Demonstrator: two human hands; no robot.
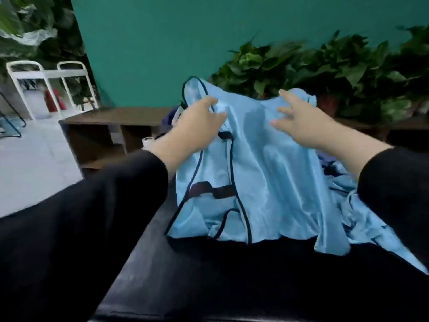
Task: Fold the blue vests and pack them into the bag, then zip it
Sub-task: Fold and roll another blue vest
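Up at twelve o'clock, a shiny pale-blue vest [267, 173] with dark trim hangs crumpled over the black desk [209, 275]; left hand [197, 126] pinches its shoulder, right hand [301, 122] spread open against it.

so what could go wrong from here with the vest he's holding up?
1. Only the left hand has a grip on the raised vest; the right hand has its fingers spread on the cloth, so that side could slip and the fold go crooked.
2. Its hem drapes onto the dark table beside a second rumpled vest; the two could tangle.
3. The picture is motion-blurred, so exact contact is uncertain.
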